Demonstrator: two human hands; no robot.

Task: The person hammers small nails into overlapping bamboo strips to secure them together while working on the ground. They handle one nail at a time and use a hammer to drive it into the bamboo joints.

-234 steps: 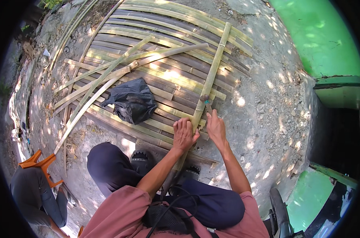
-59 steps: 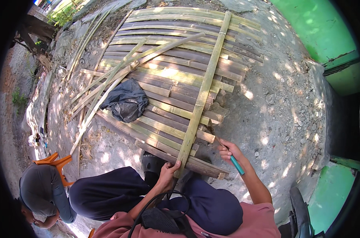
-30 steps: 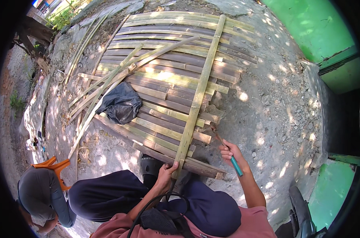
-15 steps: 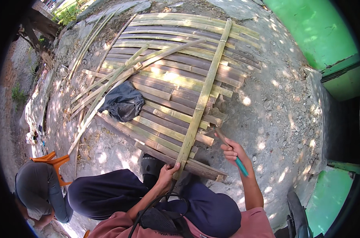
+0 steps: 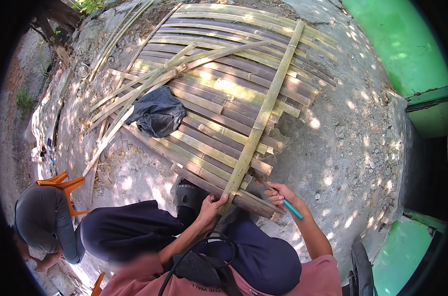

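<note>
My left hand (image 5: 213, 208) is closed around the near end of a long greenish bamboo strip (image 5: 263, 109), thumb on top. This strip lies crosswise over a row of bamboo slats (image 5: 219, 86), some pale green and some dark brown, spread on the ground. In my right hand (image 5: 283, 196) is a tool with a teal handle (image 5: 293, 209) and a narrow brownish shaft. Its far end is near the slat ends, right of the strip, and its kind cannot be made out. The nearest slat (image 5: 256, 203) passes just beyond my left hand.
A crumpled black plastic bag (image 5: 157, 112) lies on the slats beside loose crossed bamboo strips (image 5: 135, 98). Another person (image 5: 43, 217) sits at the left by an orange plastic stool (image 5: 66, 187). A green wall (image 5: 401, 44) stands at the right, beyond gritty ground.
My right hand and the teal-handled tool have shifted slightly left and down, closer to the nearest slats. The view has shifted a little; my left hand keeps its hold on the strip.
</note>
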